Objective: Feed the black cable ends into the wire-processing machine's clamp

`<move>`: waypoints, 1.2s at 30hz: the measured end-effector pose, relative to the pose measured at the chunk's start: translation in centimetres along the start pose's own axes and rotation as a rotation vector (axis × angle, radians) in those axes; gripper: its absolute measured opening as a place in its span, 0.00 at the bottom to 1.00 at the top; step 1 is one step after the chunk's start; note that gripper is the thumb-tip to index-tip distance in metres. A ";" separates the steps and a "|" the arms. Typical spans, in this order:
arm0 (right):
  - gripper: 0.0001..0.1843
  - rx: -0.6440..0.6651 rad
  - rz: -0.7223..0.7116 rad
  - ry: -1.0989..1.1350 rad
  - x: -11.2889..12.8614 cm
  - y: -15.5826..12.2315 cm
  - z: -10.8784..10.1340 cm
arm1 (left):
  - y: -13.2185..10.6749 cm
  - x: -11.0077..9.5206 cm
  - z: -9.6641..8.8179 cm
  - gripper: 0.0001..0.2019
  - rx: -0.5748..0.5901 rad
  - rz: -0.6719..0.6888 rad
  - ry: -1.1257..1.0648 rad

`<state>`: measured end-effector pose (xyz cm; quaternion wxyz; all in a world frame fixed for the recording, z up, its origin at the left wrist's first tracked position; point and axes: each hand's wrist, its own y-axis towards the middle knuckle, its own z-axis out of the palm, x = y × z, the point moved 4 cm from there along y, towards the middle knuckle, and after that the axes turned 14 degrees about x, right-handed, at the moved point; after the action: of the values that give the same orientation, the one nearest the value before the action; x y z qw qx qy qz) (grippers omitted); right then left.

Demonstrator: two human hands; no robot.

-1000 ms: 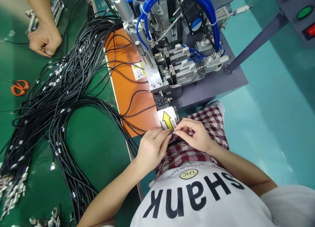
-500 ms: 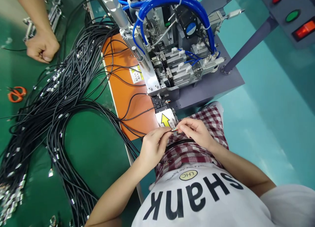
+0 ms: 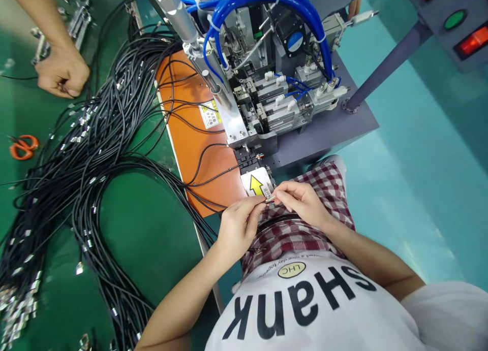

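My left hand (image 3: 241,220) pinches the end of a black cable between thumb and fingertips, just in front of the metal plate with a yellow arrow (image 3: 256,185). Thin coloured wires (image 3: 270,198) stick out from that end toward my right hand (image 3: 301,201). Its thumb and fingertips are pressed together on the wire tips. Both hands are above my lap, almost touching each other. Behind them, another cable end with bared coloured wires (image 3: 260,156) lies in the black track of the machine (image 3: 274,107). My fingers partly cover the wires.
A large bundle of black cables (image 3: 114,132) with metal connectors spreads over the green table (image 3: 133,229). Orange scissors (image 3: 23,147) lie at the left, near a co-worker's closed hand (image 3: 64,70). Several cables cross the orange board (image 3: 208,173). A control panel (image 3: 453,21) stands at upper right.
My right fingertips have shifted very slightly along the coloured wires, which look closer together now. My left hand stays in place. A bit of another person's hand has appeared behind the machine.
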<state>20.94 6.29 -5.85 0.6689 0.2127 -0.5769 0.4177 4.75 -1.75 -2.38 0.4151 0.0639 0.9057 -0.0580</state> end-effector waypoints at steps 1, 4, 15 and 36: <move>0.14 0.003 0.000 0.007 0.0 0.0 -0.1 | 0.0 0.0 0.0 0.08 0.000 -0.004 -0.002; 0.15 0.006 -0.001 0.005 0.0 0.0 -0.3 | 0.0 0.0 0.0 0.08 0.000 -0.007 -0.008; 0.09 -0.023 -0.057 -0.141 -0.1 0.0 -0.2 | 0.2 -0.2 0.1 0.07 0.001 0.001 -0.046; 0.03 -0.113 -0.230 -0.388 0.6 -0.5 0.6 | 1.4 -0.3 -0.4 0.06 0.017 -0.155 -0.502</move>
<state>20.99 5.70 -5.07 0.5995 0.3156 -0.6892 0.2568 4.89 -0.29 -2.00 0.6205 -0.0185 0.7760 -0.1115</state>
